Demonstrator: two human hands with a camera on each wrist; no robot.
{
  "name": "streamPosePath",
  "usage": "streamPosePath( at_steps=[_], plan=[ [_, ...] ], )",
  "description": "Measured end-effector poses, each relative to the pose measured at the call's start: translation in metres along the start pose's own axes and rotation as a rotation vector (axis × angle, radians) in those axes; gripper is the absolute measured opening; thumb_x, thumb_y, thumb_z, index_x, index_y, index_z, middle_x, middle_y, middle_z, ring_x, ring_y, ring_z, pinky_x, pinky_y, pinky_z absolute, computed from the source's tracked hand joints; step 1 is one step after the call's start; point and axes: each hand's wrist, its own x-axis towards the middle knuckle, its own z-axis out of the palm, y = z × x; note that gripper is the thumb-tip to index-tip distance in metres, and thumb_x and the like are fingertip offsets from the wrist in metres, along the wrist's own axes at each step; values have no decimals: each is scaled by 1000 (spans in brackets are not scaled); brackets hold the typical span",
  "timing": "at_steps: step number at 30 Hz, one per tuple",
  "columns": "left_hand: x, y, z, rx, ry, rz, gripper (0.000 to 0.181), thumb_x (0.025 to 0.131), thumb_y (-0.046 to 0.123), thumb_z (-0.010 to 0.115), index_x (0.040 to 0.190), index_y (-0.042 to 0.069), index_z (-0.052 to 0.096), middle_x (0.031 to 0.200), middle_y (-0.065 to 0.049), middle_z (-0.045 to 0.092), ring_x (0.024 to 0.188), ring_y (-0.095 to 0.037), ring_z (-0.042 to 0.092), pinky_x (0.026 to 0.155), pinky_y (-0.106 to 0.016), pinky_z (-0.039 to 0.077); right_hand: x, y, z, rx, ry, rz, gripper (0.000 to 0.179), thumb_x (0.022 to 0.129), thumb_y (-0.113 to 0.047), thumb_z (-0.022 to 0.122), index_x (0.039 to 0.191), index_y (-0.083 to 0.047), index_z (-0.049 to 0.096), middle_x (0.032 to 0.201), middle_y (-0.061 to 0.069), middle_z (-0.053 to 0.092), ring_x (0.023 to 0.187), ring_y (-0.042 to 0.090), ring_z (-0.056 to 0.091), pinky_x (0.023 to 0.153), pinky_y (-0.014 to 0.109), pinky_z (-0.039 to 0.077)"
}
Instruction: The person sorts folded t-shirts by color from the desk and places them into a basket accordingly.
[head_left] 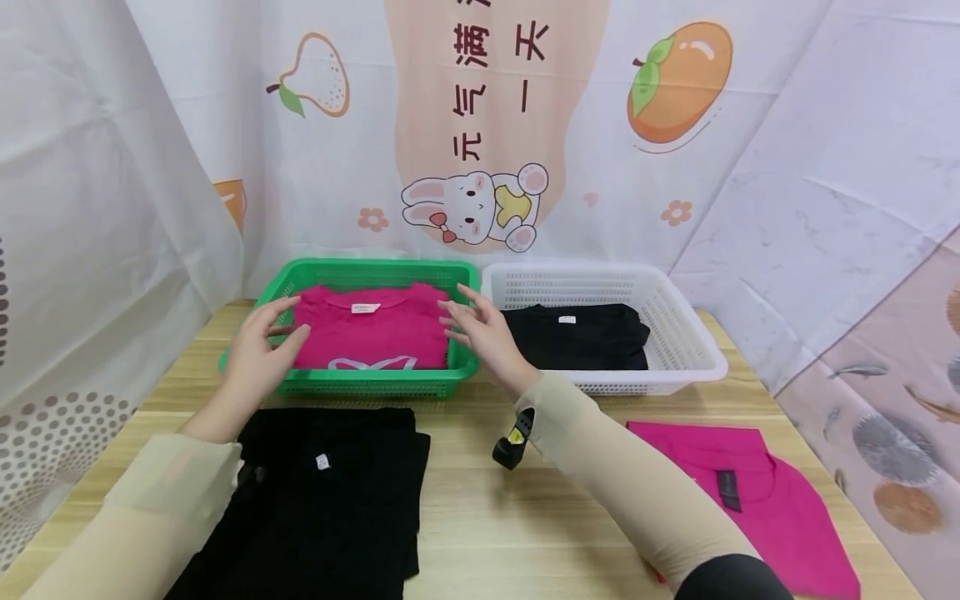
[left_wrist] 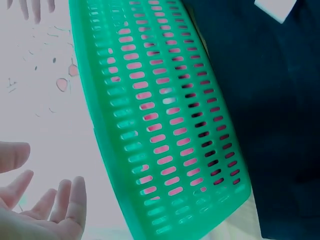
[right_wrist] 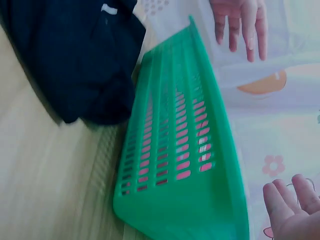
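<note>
My left hand (head_left: 258, 354) hovers over the left end of a green basket (head_left: 367, 385), its fingers apart and holding nothing. Above the basket's right end is my right hand (head_left: 491, 337), fingers spread and likewise holding nothing. Between the two hands a folded pink shirt (head_left: 367, 333) with a white neck label lies inside the basket. In the left wrist view, the green basket (left_wrist: 165, 125) shows pink through its slots, and the left hand (left_wrist: 50, 212) is beyond its rim. The right wrist view has the right hand (right_wrist: 295, 212) beside the basket's rim, fingers loosely extended.
A white basket (head_left: 693, 354) with a folded black shirt (head_left: 577, 342) stands right of the green one. Black shirts (head_left: 337, 500) lie on the wooden table (head_left: 517, 533) at front left. Another pink shirt (head_left: 787, 525) is at front right. A printed curtain (head_left: 337, 183) hangs behind.
</note>
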Motion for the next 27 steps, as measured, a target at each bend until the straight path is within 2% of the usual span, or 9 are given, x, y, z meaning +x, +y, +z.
streamPosePath(
  at_steps=[3,11,14,17,18,21,23,25,27],
  plan=[
    [-9,4,-1,11,-3,27,50,101,20,55,146,0,45,150,-27,39,114,-48,58,69,-1,39,-9,0,1,20,-21,11,54,106,-23,47,155,-10,30,146,14,54,133,35,52,108,39,46],
    [-29,18,-4,45,-41,63,48,100,22,59,143,3,49,147,-26,43,110,-42,62,76,-8,46,-36,3,4,67,-24,59,49,106,-22,48,152,-11,38,143,15,56,126,30,59,104,37,50],
    [-37,21,-4,42,-71,43,50,100,24,59,145,4,48,146,-26,44,112,-42,62,80,-27,58,-47,7,6,101,-42,72,48,105,-21,48,151,-11,39,144,17,55,126,34,59,103,37,51],
    [-46,22,-4,49,-104,10,52,101,26,58,146,4,46,146,-26,44,112,-41,63,80,-37,59,-55,12,6,108,-71,71,49,105,-21,48,151,-10,39,144,18,54,126,36,58,102,38,51],
    [-49,21,-3,48,-110,1,52,101,26,58,146,4,46,146,-26,45,112,-39,63,79,-32,59,-58,14,6,107,-82,68,49,105,-21,48,151,-9,38,144,19,54,127,37,58,103,38,51],
    [-59,17,0,45,-132,-35,53,100,27,59,146,4,46,144,-26,49,103,-10,67,73,-15,51,-66,18,5,79,-107,53,50,105,-23,48,152,-9,37,144,20,54,126,36,58,103,39,51],
    [-67,12,3,35,-146,-61,53,100,27,60,146,4,46,143,-25,50,99,3,63,73,-11,49,-71,22,3,65,-118,47,51,105,-23,48,153,-8,35,144,20,53,125,36,59,103,40,50],
    [-75,7,7,31,-167,-91,54,100,28,59,146,3,45,142,-25,52,101,2,63,74,-12,49,-76,25,3,61,-125,51,52,105,-23,48,153,-7,34,144,22,53,125,37,58,104,40,50],
    [-83,1,10,29,-180,-112,55,100,28,59,146,1,44,144,-25,50,109,-17,66,76,-18,53,-81,29,2,63,-130,62,53,105,-23,48,153,-6,33,144,23,52,125,38,58,103,41,50]
  ],
)
